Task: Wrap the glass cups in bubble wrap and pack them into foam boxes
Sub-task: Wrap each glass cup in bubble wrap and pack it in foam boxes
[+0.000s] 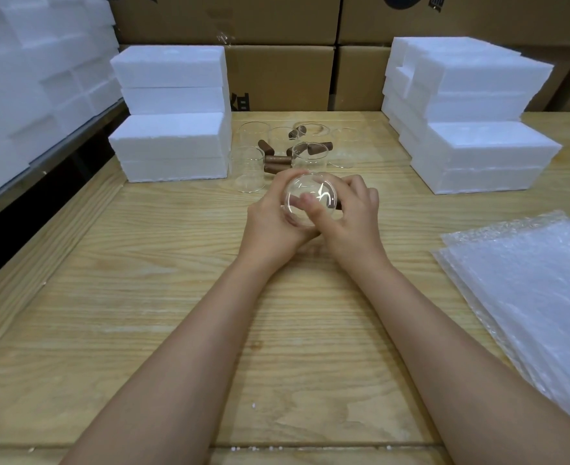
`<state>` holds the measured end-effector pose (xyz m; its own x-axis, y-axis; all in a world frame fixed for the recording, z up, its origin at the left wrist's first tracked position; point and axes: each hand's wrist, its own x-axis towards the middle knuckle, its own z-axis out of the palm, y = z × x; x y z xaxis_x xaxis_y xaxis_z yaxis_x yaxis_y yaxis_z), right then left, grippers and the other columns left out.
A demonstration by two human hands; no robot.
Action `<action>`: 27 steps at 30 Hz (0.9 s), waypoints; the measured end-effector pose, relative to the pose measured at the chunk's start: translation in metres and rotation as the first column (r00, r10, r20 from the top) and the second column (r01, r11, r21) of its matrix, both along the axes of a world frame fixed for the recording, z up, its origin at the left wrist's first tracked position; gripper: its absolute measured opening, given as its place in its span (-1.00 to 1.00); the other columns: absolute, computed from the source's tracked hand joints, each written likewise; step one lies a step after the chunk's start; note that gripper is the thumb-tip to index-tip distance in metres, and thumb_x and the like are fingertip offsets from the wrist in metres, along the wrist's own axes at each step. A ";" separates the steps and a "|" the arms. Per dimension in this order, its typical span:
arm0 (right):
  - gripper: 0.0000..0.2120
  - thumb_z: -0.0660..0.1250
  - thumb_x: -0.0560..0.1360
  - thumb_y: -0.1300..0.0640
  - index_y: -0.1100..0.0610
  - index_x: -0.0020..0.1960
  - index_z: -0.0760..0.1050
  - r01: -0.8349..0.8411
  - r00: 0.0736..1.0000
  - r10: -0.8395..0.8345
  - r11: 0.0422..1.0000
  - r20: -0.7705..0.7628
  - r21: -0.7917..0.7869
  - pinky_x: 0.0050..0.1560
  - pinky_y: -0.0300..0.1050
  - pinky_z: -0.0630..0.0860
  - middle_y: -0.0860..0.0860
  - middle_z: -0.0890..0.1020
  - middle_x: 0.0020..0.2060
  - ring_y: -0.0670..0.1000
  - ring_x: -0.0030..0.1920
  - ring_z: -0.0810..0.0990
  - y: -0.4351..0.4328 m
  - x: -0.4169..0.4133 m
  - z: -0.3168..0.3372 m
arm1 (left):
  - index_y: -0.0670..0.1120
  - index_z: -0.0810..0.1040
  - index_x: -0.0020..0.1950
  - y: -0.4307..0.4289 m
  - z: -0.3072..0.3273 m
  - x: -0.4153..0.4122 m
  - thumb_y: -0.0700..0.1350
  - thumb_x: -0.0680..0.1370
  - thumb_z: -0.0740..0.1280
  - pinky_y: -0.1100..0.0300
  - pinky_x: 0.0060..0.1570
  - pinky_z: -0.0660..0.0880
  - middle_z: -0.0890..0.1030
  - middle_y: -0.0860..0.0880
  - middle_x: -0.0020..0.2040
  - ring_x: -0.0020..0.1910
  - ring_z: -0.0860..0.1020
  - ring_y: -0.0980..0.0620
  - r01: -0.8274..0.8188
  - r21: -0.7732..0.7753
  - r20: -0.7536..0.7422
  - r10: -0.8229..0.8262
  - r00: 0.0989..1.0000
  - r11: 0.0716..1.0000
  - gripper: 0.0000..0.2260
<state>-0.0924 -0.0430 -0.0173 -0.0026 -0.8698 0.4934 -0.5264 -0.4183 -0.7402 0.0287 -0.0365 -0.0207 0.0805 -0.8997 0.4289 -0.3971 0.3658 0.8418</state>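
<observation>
Left hand [271,220]: curled round the glass cup [311,200].
Right hand [352,214]: curled round the glass cup.
Cup's place: held between them, above the table [136,297].

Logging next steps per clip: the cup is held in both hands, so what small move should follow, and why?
Probably carry the glass cup toward the bubble wrap sheets and set it on the top one. The left hand and right hand both grip the cup, which is bare, and the sheets lie untouched at the right.
</observation>
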 end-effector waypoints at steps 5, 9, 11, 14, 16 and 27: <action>-0.54 0.00 0.56 -0.05 0.09 0.22 0.58 0.030 1.000 -0.030 0.998 -0.007 -0.054 0.09 -0.48 0.12 -0.02 0.44 -0.09 0.14 0.05 0.41 0.000 0.000 0.004 | 0.38 0.36 0.12 0.001 0.002 -0.001 -0.09 0.28 0.58 0.50 -0.30 0.40 0.61 0.05 -0.21 -0.43 0.49 0.25 0.040 0.020 -0.024 -0.040 0.999 0.999 -0.38; -0.59 0.00 0.64 0.08 0.18 0.17 0.60 0.047 0.999 -0.046 0.998 0.021 -0.051 0.05 -0.49 0.16 -0.02 0.46 -0.09 0.18 0.06 0.41 0.000 0.001 0.002 | 0.36 0.37 0.12 0.001 0.001 -0.002 -0.10 0.28 0.60 0.51 -0.31 0.39 0.60 0.08 -0.22 -0.43 0.49 0.26 0.046 0.009 -0.030 -0.046 0.998 0.999 -0.38; -0.62 0.03 0.66 0.14 0.23 0.07 0.61 0.052 0.998 -0.050 0.998 0.049 -0.039 0.06 -0.32 0.25 -0.02 0.46 -0.11 0.17 0.04 0.41 0.001 0.001 0.001 | 0.35 0.37 0.13 0.001 -0.001 -0.002 -0.14 0.29 0.60 0.53 -0.29 0.38 0.59 0.13 -0.22 -0.40 0.51 0.30 0.036 -0.016 -0.005 -0.036 0.999 0.999 -0.37; -0.64 0.07 0.64 0.07 0.17 0.07 0.62 0.058 0.996 -0.056 0.998 0.074 -0.029 0.08 -0.19 0.25 -0.03 0.50 -0.16 0.10 0.00 0.44 0.002 0.003 0.003 | 0.22 0.41 0.21 -0.001 -0.002 -0.001 -0.20 0.28 0.59 0.55 -0.29 0.36 0.57 0.14 -0.22 -0.39 0.51 0.32 0.025 -0.040 0.064 -0.022 0.998 0.999 -0.36; -0.67 0.10 0.59 -0.05 0.08 0.02 0.59 0.062 0.993 -0.061 0.998 0.099 -0.007 0.12 -0.14 0.29 0.01 0.56 -0.16 0.06 -0.02 0.45 0.003 0.003 0.004 | 0.13 0.44 0.27 -0.001 -0.002 -0.002 -0.23 0.27 0.59 0.54 -0.30 0.35 0.55 0.10 -0.21 -0.40 0.49 0.29 0.029 -0.043 0.100 -0.025 0.995 0.999 -0.35; -0.40 0.53 0.24 -0.21 0.02 0.19 0.51 0.071 0.996 -0.073 0.997 0.047 0.031 0.20 -0.26 0.27 -0.08 0.35 0.02 -0.01 0.11 0.28 0.008 0.008 0.002 | 0.32 0.45 0.17 -0.006 -0.007 0.003 -0.15 0.32 0.54 0.56 -0.26 0.36 0.62 0.11 -0.25 -0.23 0.56 0.29 -0.026 0.009 0.032 0.026 0.999 1.000 -0.44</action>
<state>-0.0847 -0.0348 -0.0149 -0.0887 -0.8806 0.4655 -0.5180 -0.3584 -0.7767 0.0316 -0.0421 -0.0274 0.0901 -0.9017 0.4228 -0.4332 0.3468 0.8319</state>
